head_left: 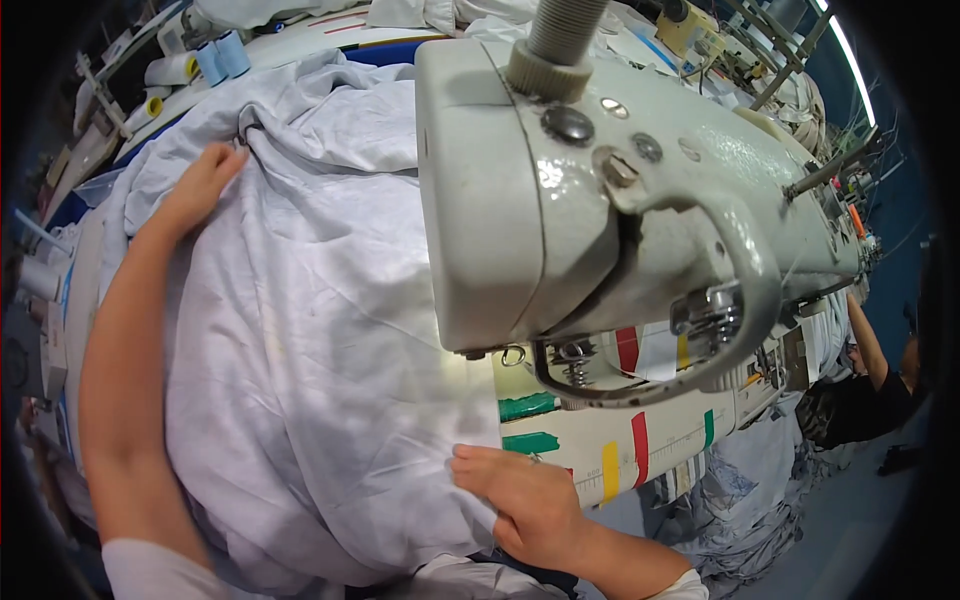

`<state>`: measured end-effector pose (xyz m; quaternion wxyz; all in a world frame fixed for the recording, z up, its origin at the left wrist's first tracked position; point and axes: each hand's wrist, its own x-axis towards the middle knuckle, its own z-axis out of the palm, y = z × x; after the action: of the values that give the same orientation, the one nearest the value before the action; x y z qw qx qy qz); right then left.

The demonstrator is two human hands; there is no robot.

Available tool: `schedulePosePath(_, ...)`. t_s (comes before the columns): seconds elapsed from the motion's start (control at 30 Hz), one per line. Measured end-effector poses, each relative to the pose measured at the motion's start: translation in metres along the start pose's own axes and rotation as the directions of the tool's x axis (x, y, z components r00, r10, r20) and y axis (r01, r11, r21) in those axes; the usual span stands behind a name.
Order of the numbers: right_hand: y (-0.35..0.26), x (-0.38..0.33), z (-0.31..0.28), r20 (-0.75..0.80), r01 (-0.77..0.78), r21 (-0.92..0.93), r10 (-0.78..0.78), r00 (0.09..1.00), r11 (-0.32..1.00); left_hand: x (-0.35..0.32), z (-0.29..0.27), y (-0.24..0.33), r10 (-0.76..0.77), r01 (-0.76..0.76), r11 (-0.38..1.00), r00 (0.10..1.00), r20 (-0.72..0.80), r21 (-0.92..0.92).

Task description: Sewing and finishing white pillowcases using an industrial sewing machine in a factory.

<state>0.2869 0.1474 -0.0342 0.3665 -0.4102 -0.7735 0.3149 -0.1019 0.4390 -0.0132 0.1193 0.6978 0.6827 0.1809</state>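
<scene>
My left hand (203, 185) lies flat on the white fabric (300, 340), fingers extended and close together, with the fingertips pressing into a raised fold at the far end of the cloth. Nothing is gripped; the palm rests on the surface. My right hand (525, 500) rests at the near edge of the same fabric, fingers narrow and lightly curled, with the fingertips (470, 462) touching the cloth's straight edge. I cannot tell whether the thumb pinches the cloth from below.

The fabric spreads between both hands and covers most of the table to the left of my right fingers. Directly beyond my right fingertips stands the sewing machine head (560, 190), off-white, with the presser foot area (572, 362) just above and ahead of them. To the right of these fingers, the machine bed (660, 440) shows green, yellow and red tape marks. Beyond my left fingertips, well apart, stand light blue thread cones (222, 56).
</scene>
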Motion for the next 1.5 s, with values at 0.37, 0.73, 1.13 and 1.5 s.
schedulePosePath(0.37, -0.009, -0.030, 0.001, 0.008, -0.015, -0.187, 0.017, 1.000, 0.982, -0.101, 0.018, -0.048, -0.028, 0.139, 0.923, 0.954, -0.298, 0.360)
schedulePosePath(0.73, 0.014, 0.026, -0.008, -0.003, 0.012, -0.250, -0.013, 1.000, 0.968, 0.032, 0.032, -0.041, 0.032, 0.110, 0.923, 0.932, -0.360, 0.368)
schedulePosePath(1.13, 0.013, 0.020, -0.013, 0.055, 0.029, -0.237, -0.017, 0.998, 0.971, -0.127, 0.005, -0.037, -0.222, 0.259, 0.892, 0.965, -0.141, 0.370)
schedulePosePath(1.5, 0.021, 0.037, -0.002, -0.010, 0.068, -0.287, -0.074, 0.997, 0.955, 0.008, -0.009, -0.091, -0.219, 0.258, 0.951, 0.952, -0.214, 0.172)
